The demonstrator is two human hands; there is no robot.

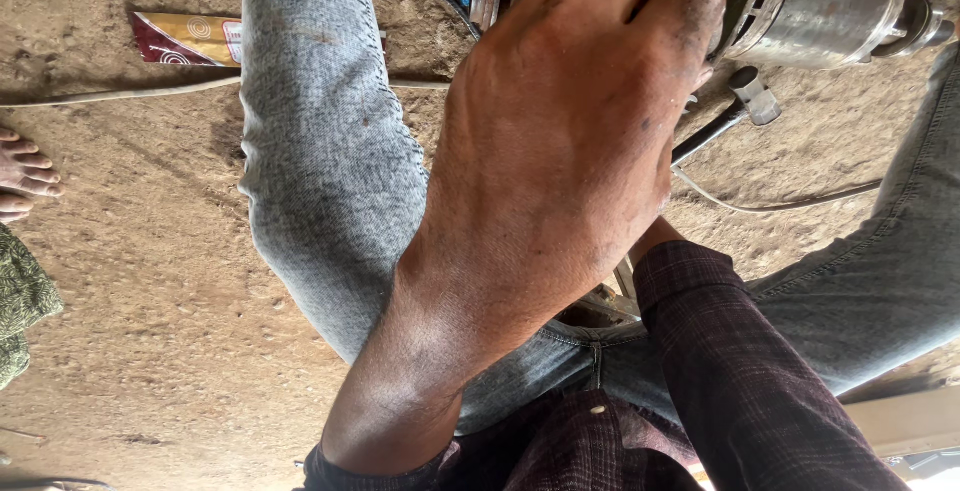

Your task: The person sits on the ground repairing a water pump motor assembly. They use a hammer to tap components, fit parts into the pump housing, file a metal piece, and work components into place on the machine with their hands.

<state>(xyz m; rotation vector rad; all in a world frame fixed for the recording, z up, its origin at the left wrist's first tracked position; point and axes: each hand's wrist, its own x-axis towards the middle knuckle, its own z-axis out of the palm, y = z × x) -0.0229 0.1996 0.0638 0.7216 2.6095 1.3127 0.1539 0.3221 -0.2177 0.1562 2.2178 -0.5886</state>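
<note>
My left hand [560, 141] fills the middle of the view, seen from the back, grimy with dark smudges. Its fingers and thumb curl over the near end of a grey metal motor [830, 6] lying on the dirt at the top right. The fingertips run out of the frame at the top. My right arm in a dark plaid sleeve [740, 361] reaches in from the lower right, and its hand is hidden behind my left hand. My legs in grey jeans [320, 151] spread to either side.
A small hammer [745, 96] with a dark handle lies beside the motor, over a thin cable [790, 203]. A red and yellow wrapper [185, 39] lies at the upper left. Another person's bare foot [25, 176] and green cloth [20, 301] are at the left edge.
</note>
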